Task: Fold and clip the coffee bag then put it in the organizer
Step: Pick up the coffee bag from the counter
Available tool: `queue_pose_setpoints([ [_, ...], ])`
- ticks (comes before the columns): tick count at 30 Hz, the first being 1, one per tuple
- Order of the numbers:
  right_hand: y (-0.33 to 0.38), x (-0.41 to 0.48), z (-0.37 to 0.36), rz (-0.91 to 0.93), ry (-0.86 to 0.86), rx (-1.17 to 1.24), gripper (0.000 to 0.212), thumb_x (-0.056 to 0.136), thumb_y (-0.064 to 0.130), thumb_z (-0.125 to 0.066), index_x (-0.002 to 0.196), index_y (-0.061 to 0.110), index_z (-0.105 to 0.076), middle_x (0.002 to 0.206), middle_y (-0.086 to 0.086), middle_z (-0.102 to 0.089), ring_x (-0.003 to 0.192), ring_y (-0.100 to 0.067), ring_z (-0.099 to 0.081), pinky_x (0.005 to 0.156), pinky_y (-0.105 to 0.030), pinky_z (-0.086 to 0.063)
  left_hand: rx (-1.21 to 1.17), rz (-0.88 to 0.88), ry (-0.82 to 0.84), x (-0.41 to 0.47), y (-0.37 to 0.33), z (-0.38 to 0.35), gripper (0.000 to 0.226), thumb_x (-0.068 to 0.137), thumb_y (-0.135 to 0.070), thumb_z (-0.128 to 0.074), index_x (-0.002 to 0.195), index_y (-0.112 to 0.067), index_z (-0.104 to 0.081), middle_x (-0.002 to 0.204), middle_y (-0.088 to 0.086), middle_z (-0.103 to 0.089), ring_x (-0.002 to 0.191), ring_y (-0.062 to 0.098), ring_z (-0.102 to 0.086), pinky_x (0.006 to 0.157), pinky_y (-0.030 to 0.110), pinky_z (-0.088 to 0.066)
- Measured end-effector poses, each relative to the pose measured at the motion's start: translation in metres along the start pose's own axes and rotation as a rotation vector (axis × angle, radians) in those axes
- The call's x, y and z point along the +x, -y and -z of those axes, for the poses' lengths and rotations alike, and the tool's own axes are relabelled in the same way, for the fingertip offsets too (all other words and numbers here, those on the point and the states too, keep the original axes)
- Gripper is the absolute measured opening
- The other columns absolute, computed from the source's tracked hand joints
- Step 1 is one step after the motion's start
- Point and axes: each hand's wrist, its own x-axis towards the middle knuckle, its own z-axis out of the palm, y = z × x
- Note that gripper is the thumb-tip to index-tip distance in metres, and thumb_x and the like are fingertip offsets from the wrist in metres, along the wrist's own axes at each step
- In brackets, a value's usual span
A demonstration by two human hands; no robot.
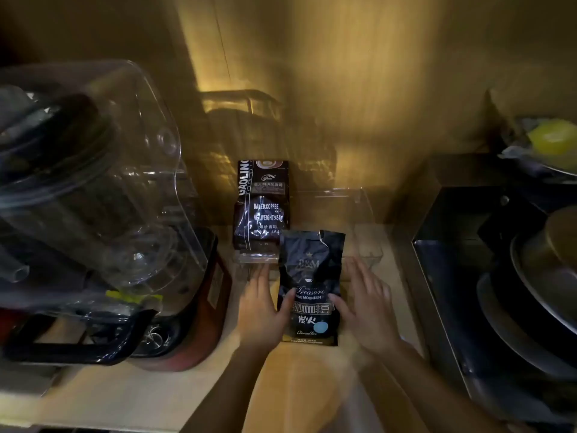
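A dark blue coffee bag [310,285] with gold lettering stands upright on the wooden counter, its top edge torn open and unfolded. My left hand [263,310] holds its left side and my right hand [363,307] holds its right side, thumbs on the front. Just behind it a clear plastic organizer [368,245] sits against the wall. A second, dark brown coffee bag [260,210] stands in the organizer's left part. I see no clip anywhere.
A blender with a clear cover [93,189] on a red base [199,323] fills the left. A dark sink [462,276] with stacked pans [537,292] lies right. The wooden wall [359,89] is close behind.
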Motion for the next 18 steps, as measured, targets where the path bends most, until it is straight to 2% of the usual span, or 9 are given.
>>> queue_pose_setpoints([
  [3, 0.001, -0.004, -0.011, -0.062, 0.064, 0.041, 0.062, 0.086, 0.043, -0.052, 0.136, 0.018, -0.024, 0.143, -0.005, -0.037, 0.129, -0.021, -0.032, 0.102, -0.037, -0.024, -0.111, 0.048, 0.027, -0.005, 0.003, -0.009, 0.054, 0.084, -0.048, -0.054, 0.124, -0.016, -0.037, 0.121, 0.009, -0.053, 0.111, 0.024, -0.050, 0.090, 0.041, -0.044],
  [6, 0.005, -0.008, -0.018, -0.155, 0.129, 0.201, 0.040, 0.086, 0.035, -0.056, 0.119, 0.015, -0.043, 0.122, -0.007, -0.054, 0.114, -0.023, -0.047, 0.092, -0.035, -0.033, -0.353, 0.137, 0.112, -0.009, 0.006, -0.016, 0.039, 0.084, -0.037, -0.059, 0.118, -0.024, -0.045, 0.114, 0.002, -0.060, 0.102, 0.015, -0.056, 0.085, 0.041, -0.051],
  [9, 0.010, -0.007, -0.018, -0.281, 0.135, 0.437, 0.024, 0.083, 0.024, -0.062, 0.101, 0.012, -0.051, 0.104, -0.007, -0.057, 0.098, -0.025, -0.056, 0.082, -0.042, -0.049, -0.535, 0.257, 0.134, -0.007, 0.007, -0.015, 0.019, 0.080, -0.021, -0.067, 0.093, -0.026, -0.054, 0.094, 0.001, -0.064, 0.087, 0.017, -0.062, 0.077, 0.048, -0.055],
  [11, 0.016, -0.006, -0.018, -0.401, 0.138, 0.609, 0.021, 0.079, 0.018, -0.067, 0.092, 0.012, -0.052, 0.099, -0.010, -0.060, 0.090, -0.027, -0.059, 0.080, -0.049, -0.051, -0.592, 0.339, 0.138, -0.005, 0.008, -0.015, 0.024, 0.074, -0.014, -0.073, 0.078, -0.024, -0.051, 0.081, 0.003, -0.063, 0.077, 0.023, -0.064, 0.068, 0.046, -0.056],
  [14, 0.024, -0.006, -0.019, -0.481, 0.151, 0.705, 0.028, 0.073, 0.020, -0.074, 0.088, 0.017, -0.050, 0.096, -0.010, -0.063, 0.087, -0.024, -0.062, 0.079, -0.051, -0.053, -0.617, 0.385, 0.196, -0.005, 0.001, -0.016, 0.040, 0.062, -0.018, -0.082, 0.079, -0.021, -0.046, 0.083, 0.004, -0.066, 0.073, 0.015, -0.066, 0.054, 0.026, -0.052],
  [18, 0.029, -0.008, -0.025, -0.488, 0.121, 0.580, 0.034, 0.070, 0.031, -0.075, 0.087, 0.021, -0.048, 0.090, -0.004, -0.063, 0.084, -0.021, -0.061, 0.074, -0.047, -0.053, -0.580, 0.368, 0.151, -0.010, -0.004, -0.020, 0.044, 0.059, -0.021, -0.083, 0.089, -0.020, -0.051, 0.089, 0.001, -0.068, 0.080, 0.016, -0.065, 0.068, 0.037, -0.055],
])
